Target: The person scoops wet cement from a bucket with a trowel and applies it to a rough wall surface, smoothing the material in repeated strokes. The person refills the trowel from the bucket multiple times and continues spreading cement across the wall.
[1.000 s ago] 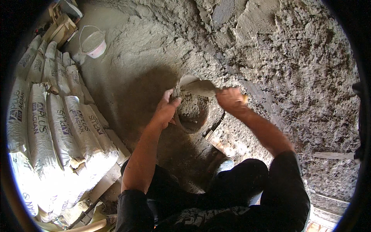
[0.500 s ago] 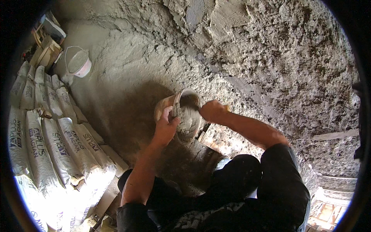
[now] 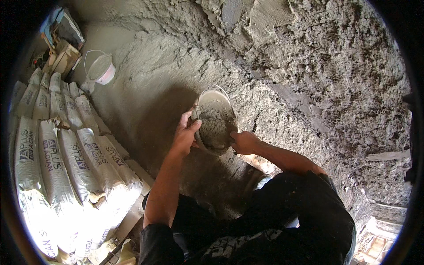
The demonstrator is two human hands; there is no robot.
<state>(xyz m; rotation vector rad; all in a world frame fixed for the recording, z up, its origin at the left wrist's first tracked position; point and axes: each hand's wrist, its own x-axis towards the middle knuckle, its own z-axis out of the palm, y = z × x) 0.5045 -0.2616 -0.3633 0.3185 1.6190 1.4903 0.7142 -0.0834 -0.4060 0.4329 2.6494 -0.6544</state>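
And here's the bucket (image 3: 210,96), in front of the person over the grey floor (image 3: 145,86), mouth turned up toward the view, a grey mix (image 3: 211,120) inside. The left hand (image 3: 184,134) has its left edge: thumb over the rim, fingers close together behind it, pinching the wall between. Over at the lower right edge sits the right hand (image 3: 245,142), fingers curled in, seemingly round a tool; its blade I can't make out in that shadow. The wire handle (image 3: 216,85) arcs over the far edge, clear of both hands.

Now the danger! The left hand looks like the main support, and whether the base touches the floor I cannot tell. A hard push from the right could twist that rim out of the pinch, and wet grit under the thumb would make a slip likelier. Tip it too far and the mix could slop over the near edge, onto the pale board (image 3: 257,163) just beside. The right knuckles could scrape that rim too.

Well apart, a second bucket (image 3: 106,76) stands toward the floor's far left corner, beyond the sacks (image 3: 55,152) lining the left edge.
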